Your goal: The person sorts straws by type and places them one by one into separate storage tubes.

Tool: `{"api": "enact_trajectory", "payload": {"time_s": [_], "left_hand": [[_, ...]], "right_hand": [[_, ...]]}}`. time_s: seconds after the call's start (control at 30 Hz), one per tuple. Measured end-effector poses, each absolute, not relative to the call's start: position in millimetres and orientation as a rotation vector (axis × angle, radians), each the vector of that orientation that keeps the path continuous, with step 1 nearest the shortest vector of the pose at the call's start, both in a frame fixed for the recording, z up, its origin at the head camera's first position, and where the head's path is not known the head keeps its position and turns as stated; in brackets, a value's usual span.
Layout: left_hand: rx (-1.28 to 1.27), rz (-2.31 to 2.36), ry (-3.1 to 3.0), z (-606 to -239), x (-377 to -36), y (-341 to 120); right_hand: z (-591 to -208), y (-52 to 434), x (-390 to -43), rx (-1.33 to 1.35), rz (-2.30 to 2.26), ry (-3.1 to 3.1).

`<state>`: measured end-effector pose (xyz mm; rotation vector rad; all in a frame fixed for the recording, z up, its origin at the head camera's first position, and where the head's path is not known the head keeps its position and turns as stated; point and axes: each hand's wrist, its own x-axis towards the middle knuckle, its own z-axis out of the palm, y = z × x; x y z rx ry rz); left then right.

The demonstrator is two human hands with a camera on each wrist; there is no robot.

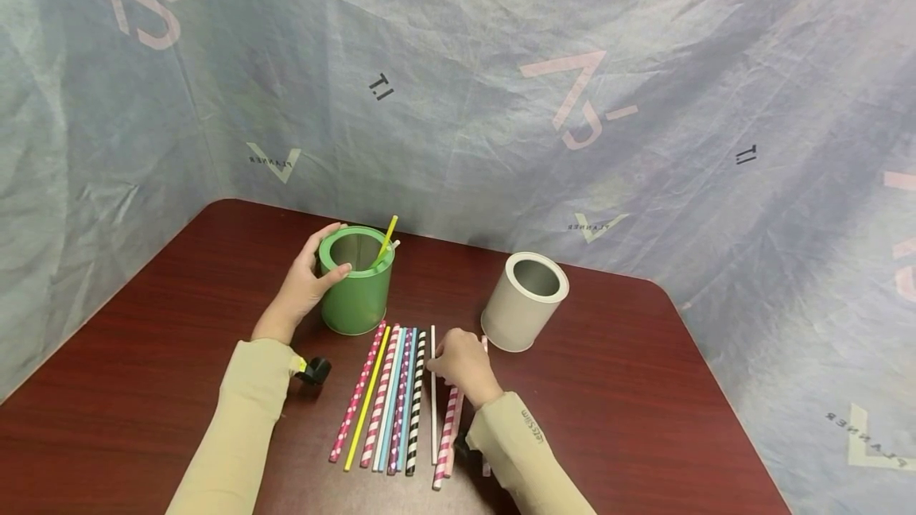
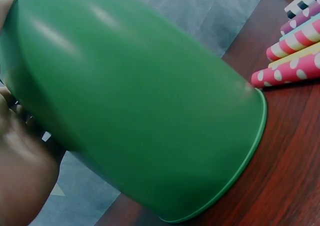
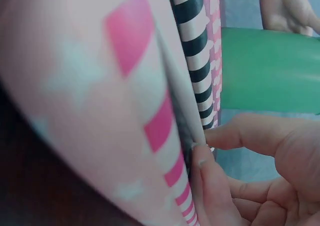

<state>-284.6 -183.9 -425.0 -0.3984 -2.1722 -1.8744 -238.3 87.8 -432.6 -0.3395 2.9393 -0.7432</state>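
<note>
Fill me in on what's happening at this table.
A person sits at a dark red table. The left hand grips the rim of a green can that has a yellow straw sticking out. The right hand is down on a row of patterned paper straws, its fingertips at a thin white straw. A grey can stands tilted behind that hand, with nothing seen inside.

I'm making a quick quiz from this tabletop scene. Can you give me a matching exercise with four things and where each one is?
Things:
1. green can
2. grey can
3. yellow straw
4. black-and-white striped straw

Places:
A. lying flat in the row on the table
B. gripped by the left hand
C. standing inside the green can
D. beyond the right hand, untouched

Pairs: 1-B, 2-D, 3-C, 4-A
</note>
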Motion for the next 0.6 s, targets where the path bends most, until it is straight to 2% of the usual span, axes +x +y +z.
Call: {"api": "enact_trajectory", "payload": {"time_s": [0.23, 0.6], "left_hand": [[-0.393, -1.876, -2.178, -423.9, -284.4, -184.0], [-0.419, -1.884, -2.149, -428.2, -286.1, -185.2]], "right_hand": [[-427.5, 94.8, -242.1, -0.240, -1.038, 2.787], [-421.7, 102.3, -246.5, -0.227, -1.486, 2.575]]}}
